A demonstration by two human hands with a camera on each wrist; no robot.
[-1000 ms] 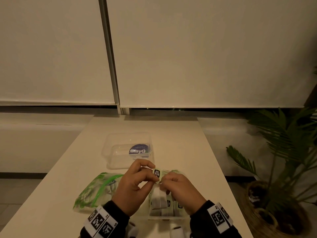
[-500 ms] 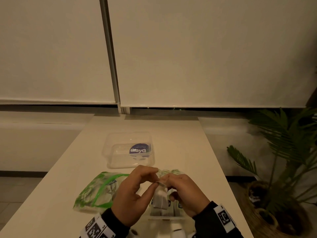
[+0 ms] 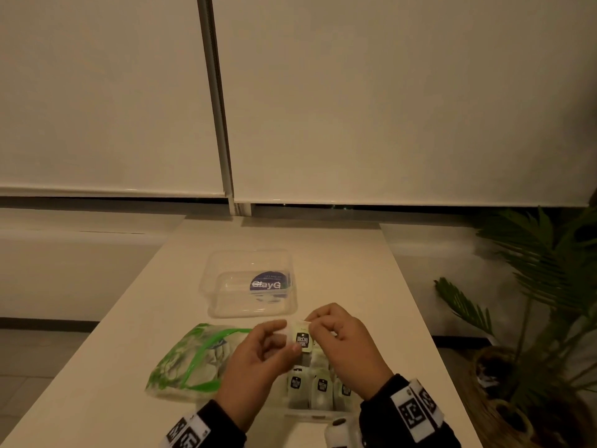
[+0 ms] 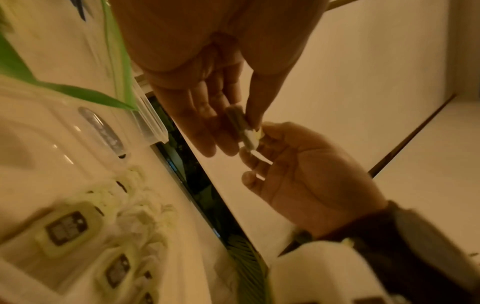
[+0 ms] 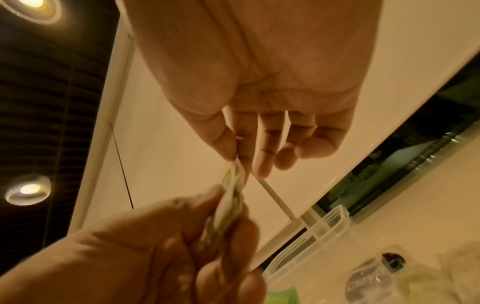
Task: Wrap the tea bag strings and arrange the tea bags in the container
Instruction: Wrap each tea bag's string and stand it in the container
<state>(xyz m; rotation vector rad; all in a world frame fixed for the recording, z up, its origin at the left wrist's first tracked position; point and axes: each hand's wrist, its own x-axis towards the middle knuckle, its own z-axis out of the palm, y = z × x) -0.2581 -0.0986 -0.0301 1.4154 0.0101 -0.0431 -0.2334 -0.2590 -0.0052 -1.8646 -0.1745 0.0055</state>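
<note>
Several wrapped tea bags point(image 3: 309, 386) already stand in the near container point(image 3: 318, 415); more likely remain in the green pouch point(image 3: 190, 360). Above it, left hand point(image 3: 258, 367) and right hand point(image 3: 344, 342) fingers pinch one tea bag point(image 3: 302, 338), string wrapping seemingly unfinished.

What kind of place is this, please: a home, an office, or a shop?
Probably an office or a home room; I cannot tell which. A long pale table stands against windows with roller blinds pulled down, a potted palm beside it, and recessed ceiling lights above.
</note>
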